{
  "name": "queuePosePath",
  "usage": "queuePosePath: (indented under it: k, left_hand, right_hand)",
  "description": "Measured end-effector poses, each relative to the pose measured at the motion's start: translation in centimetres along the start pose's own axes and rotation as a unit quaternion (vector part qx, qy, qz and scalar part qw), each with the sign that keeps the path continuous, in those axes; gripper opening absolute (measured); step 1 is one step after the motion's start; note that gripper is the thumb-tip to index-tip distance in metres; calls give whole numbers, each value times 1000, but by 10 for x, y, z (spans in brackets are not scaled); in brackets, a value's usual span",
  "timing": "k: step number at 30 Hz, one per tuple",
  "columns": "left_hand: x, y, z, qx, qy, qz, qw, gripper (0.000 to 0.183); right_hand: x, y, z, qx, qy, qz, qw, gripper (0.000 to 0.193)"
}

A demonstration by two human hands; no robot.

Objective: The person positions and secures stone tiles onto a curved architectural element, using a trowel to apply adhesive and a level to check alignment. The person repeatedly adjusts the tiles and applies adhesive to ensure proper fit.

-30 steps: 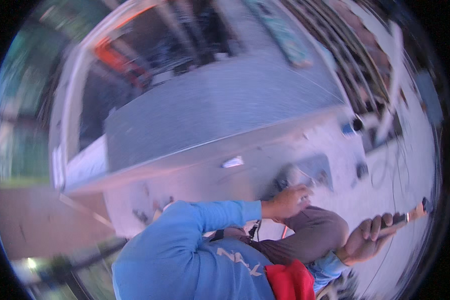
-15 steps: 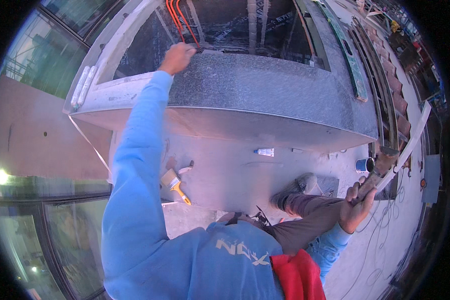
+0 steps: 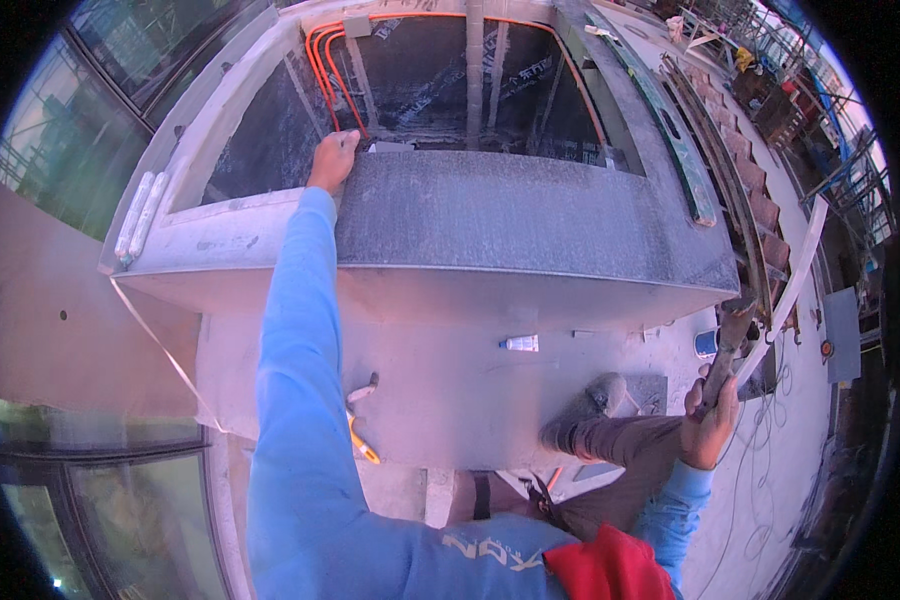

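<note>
My left hand (image 3: pixel 332 162) reaches out to the inner edge of a grey speckled stone slab (image 3: pixel 490 212), beside the opening behind it. Its fingers are closed, and whatever they may hold is hidden. Low at the right, my right hand (image 3: pixel 708 425) is wrapped round the handle of a putty knife (image 3: pixel 722 368). The knife's wide, dirty blade points up and away from me. A long white strip (image 3: pixel 795 272) runs past it on the right. Orange tubes (image 3: pixel 338 80) bend down into the dark-lined opening (image 3: pixel 420 85), close to my left hand.
Two white tubes (image 3: pixel 140 215) lie at the left corner. A green spirit level (image 3: pixel 660 125) rests on the right rim. Below are a small blue-and-white tube (image 3: pixel 520 343), a yellow-handled brush (image 3: pixel 365 440) and a blue can (image 3: pixel 707 344). Cables (image 3: pixel 765 430) trail over the floor at the right.
The view has shifted, showing more of the opening. My left hand is still closed at the slab's inner edge. My right hand keeps hold of the putty knife, now tilted more upright.
</note>
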State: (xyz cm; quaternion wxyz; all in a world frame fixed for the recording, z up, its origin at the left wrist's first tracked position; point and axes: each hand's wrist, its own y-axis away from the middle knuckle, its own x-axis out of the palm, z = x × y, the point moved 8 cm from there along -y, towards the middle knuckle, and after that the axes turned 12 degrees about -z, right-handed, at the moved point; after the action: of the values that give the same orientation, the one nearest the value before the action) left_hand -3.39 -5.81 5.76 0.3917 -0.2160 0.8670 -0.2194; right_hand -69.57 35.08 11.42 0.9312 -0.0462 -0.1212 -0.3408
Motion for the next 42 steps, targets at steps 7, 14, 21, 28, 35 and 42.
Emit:
queuePosePath:
  k: [7, 14, 21, 28, 35, 42]
  left_hand:
    - [53, -18, 30, -117, 172, 140, 968, 49]
    - [67, 2, 41, -315, 147, 280, 895, 46]
    - [69, 13, 22, -281, 201, 346, 872, 35]
    - [67, 9, 18, -222, 140, 308, 914, 34]
    - [71, 6, 17, -198, 137, 316, 918, 38]
    - [78, 5, 29, -226, 113, 290, 923, 52]
  right_hand:
    - [23, 0, -6, -15, 38, 26, 999, 44]
    - [51, -2, -14, -17, 18, 47, 999, 41]
    - [74, -5, -22, -16, 21, 45, 999, 41]
    - [90, 0, -29, -2, 18, 49, 999, 44]
    - [97, -3, -32, -9, 32, 33, 999, 47]
    - [117, 4, -35, -32, 148, 54, 987, 55]
